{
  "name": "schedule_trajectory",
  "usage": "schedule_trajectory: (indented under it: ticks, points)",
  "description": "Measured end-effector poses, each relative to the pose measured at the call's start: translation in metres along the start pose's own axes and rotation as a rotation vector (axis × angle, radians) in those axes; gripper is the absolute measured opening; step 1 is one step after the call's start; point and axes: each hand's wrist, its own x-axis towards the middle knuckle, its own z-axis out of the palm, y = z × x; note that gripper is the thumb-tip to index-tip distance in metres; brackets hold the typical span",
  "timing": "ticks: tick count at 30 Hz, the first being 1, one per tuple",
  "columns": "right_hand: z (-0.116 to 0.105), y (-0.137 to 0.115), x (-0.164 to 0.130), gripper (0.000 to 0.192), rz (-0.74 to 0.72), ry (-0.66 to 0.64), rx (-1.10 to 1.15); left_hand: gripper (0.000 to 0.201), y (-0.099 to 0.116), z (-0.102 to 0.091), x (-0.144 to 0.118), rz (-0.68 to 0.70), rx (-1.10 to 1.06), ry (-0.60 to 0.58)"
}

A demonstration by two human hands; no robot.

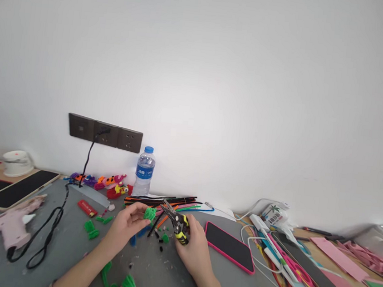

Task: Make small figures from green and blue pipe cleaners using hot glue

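Near the bench's front edge, your left hand (pixel 127 226) pinches the green piece (pixel 150 213); keep it steady while your right hand (pixel 194 249), fingers wrapped round the pliers (pixel 176 222), closes squarely.

Bare grey tabletop (pixel 64 244) lies open at lower left between the black cord (pixel 45 233) and the green scraps (pixel 91 230), while the pink-edged phone (pixel 229 246) at centre right and the pipe-cleaner bundle (pixel 171 201) behind the hands hem in the middle.

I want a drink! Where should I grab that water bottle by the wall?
Grip the clear plastic water bottle with the blue cap around its middle, from the front. It stands upright close to the white wall, with its front side open.
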Motion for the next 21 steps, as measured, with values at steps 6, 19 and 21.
schedule_trajectory:
  ticks: [6, 19, 21]
  points:
    - [0.001, 0.003, -0.002, 0.029, -0.01, -0.041, 0.07, 0.023, 0.001, 0.0, -0.001, 0.002, -0.025, -0.016]
    - [0.005, 0.003, -0.007, 0.032, -0.052, -0.095, -0.01, 0.02, -0.01, 0.0, 0.001, 0.127, -0.01, -0.011]
    - [0.005, 0.002, -0.006, 0.033, -0.04, -0.106, -0.002, 0.018, -0.008, 0.0, 0.0, 0.134, 0.011, -0.008]
